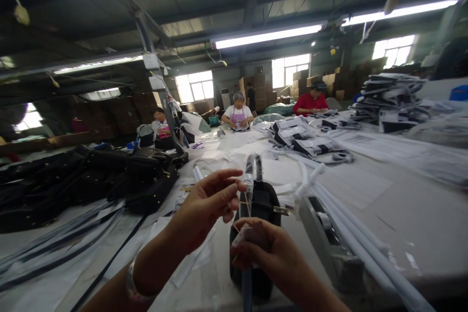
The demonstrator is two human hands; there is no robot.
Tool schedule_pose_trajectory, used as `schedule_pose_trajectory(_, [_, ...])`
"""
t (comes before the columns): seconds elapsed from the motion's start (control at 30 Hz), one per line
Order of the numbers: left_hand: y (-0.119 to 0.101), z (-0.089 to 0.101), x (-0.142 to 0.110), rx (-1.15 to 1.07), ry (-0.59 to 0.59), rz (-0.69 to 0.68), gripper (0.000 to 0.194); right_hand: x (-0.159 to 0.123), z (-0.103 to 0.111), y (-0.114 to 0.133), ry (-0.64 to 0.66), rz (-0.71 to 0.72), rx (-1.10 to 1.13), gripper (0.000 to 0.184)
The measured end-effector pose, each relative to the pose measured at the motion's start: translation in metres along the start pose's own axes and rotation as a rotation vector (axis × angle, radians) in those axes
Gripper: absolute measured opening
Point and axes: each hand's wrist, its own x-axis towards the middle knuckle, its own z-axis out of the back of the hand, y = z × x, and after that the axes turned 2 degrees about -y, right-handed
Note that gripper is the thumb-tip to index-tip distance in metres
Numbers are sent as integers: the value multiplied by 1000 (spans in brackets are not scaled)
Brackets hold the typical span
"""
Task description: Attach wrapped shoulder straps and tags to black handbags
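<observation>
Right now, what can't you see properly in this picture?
In the head view:
- Any print on the pale piece: blurred, partly covered by the right hand.
- Part of the black bag: hidden behind that hand.
- Where the thin string meets the left hand: too thin and blurred.
- The rest of the blue thing: cut off by the right edge.

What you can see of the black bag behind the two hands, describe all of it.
The black bag looks leather-like, with a gold-coloured metal piece jutting from its right side and handles at its far end that seem wrapped in clear plastic. It sits on the white table, its length running away from the viewer. The left hand and right hand hide part of it; whether either touches it cannot be told.
</observation>
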Motion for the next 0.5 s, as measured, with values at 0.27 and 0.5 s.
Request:
schedule_pose_trajectory(0.27, [4,-1,1,154,162,237,18,-12,23,7,-33,27,-4,37])
schedule_pose_trajectory(0.5, [-2,-5,-1,118,185,242,21,-19,30,11,-52,9,-86,38])
